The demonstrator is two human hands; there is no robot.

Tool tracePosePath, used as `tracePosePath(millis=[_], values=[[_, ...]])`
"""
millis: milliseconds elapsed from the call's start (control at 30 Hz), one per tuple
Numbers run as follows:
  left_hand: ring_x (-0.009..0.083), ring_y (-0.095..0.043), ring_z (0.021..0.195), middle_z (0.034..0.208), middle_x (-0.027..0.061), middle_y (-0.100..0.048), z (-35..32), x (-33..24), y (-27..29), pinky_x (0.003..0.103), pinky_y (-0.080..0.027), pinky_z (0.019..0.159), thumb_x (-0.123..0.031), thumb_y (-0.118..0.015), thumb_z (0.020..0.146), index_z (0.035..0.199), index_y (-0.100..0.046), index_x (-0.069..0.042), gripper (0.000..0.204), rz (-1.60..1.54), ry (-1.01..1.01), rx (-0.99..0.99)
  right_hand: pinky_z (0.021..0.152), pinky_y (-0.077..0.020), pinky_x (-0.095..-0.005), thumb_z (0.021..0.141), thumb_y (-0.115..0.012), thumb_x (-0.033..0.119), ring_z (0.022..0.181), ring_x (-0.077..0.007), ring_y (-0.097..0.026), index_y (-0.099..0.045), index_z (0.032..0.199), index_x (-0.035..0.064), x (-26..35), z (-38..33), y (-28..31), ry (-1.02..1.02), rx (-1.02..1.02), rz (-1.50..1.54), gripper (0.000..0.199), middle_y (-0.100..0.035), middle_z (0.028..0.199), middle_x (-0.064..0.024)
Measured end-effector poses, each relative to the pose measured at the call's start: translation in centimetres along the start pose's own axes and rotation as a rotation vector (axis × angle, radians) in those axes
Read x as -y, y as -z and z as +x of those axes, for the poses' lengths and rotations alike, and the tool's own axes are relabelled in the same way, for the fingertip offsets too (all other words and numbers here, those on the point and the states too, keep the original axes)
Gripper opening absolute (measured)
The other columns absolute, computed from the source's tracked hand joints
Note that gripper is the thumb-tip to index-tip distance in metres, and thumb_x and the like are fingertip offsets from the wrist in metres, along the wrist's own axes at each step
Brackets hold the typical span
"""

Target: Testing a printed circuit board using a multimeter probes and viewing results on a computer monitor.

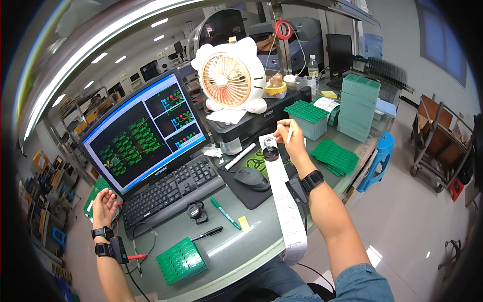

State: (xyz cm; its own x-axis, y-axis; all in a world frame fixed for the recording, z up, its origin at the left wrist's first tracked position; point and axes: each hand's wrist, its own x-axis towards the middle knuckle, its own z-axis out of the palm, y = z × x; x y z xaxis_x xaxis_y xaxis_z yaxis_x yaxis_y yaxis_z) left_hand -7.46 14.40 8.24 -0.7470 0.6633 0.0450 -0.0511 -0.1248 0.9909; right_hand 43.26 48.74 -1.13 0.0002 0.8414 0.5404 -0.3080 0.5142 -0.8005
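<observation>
The right hand (291, 137) is reaching forward over the middle of the surface (261, 221), its fingers closed around a thin white pen (290, 134) held nearly upright. It is hovering at the far end of a long paper strip (286, 206), just beside a small black stamp (270, 149) standing on that strip. The strip's long axis is running from the stamp back toward the person and hanging over the near edge. The left hand (104, 205) is lying well apart, palm up and loosely open, holding nothing, beside the keyboard (168, 194) near the surface's left edge. A mouse (252, 178) is sitting just left of the strip, green boards (335, 156) to the right; bare room is showing nearer the front edge.
</observation>
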Motion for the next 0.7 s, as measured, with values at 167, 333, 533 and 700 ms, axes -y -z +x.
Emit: tracePosePath(millis=[167,333,533,700], values=[[0.0101,-0.062,0.08,0.089,-0.0016,-0.064,-2.8,0.1,0.1,0.025,-0.047,0.07,-0.029,-0.055,0.091,0.096,-0.061,-0.012,0.019,0.1,-0.048,-0.025,0.055,-0.0483,-0.0219,0.091,-0.058,0.013,0.06,-0.0092,-0.058,-0.056,0.099,0.0006,-0.3,-0.1,-1.7,-0.038,0.019,0.021,0.015,-0.062,0.072,-0.0058],[0.011,-0.063,0.07,0.082,0.0037,-0.065,-10.4,1.0,-1.5,0.024,-0.05,0.064,-0.024,-0.052,0.093,0.097,-0.062,-0.005,0.021,0.497,0.026,0.245,0.058,-0.0452,-0.0216,0.091,-0.059,0.015,0.066,-0.0081,-0.054,-0.058,0.103,0.0042,0.4,-0.1,0.1,0.015,0.039,-0.051,0.017,-0.057,0.078,-0.0006],[0.0165,-0.063,0.066,0.071,0.0052,-0.063,-18.3,4.8,3.2,0.031,-0.048,0.059,-0.025,-0.054,0.092,0.113,-0.055,-0.006,0.029,0.982,0.055,0.203,0.058,-0.0428,-0.0176,0.094,-0.056,0.019,0.062,-0.0034,-0.051,-0.057,0.105,0.0032,1.6,-0.2,-0.6,-0.035,0.087,-0.121,0.02,-0.057,0.074,0.0009],[0.0328,-0.064,0.071,0.071,0.0095,-0.065,-20.1,4.4,1.7,0.042,-0.049,0.063,-0.039,-0.05,0.09,0.126,-0.049,-0.018,0.041,1.506,0.033,0.131,0.058,-0.0424,-0.0167,0.095,-0.055,0.019,0.062,-0.0028,-0.05,-0.057,0.105,0.0036,0.8,-0.6,-1.2,-0.011,0.133,-0.179,0.019,-0.057,0.074,0.0008]])
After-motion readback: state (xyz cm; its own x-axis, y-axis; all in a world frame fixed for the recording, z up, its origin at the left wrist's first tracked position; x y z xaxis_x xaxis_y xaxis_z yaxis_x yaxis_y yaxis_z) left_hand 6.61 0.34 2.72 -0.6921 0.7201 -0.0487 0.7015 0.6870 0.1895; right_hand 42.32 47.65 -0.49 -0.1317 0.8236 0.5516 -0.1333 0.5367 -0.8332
